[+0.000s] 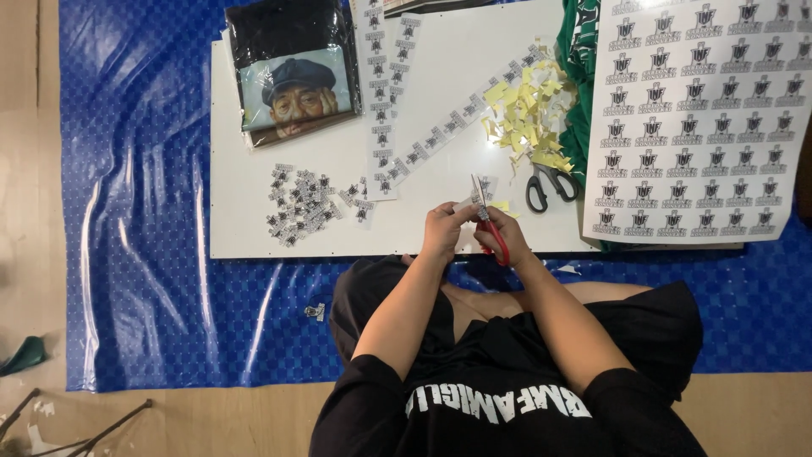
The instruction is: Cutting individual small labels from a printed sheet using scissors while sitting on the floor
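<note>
A: Starting at the left, what lies on the white board?

B: At upper left, a clear plastic bag holding a folded black garment with a printed portrait. Below it, left of centre, a heap of small cut-out stickers. Two sticker strips run down and across the upper middle.

A: And the hands?

B: Both meet at the centre, at the board's near edge. The left hand is nearly closed, thumb and fingertips pinching a small sticker piece, which stands just above the hands. The right hand is curled through the handles of red-handled scissors, blades pointing up into that piece.

A: Further right?

B: A pile of yellow paper scraps, black-handled scissors below it, lying untouched, then green cloth and a large uncut sticker sheet filling the upper right. A blue tarp lies under everything.
</note>
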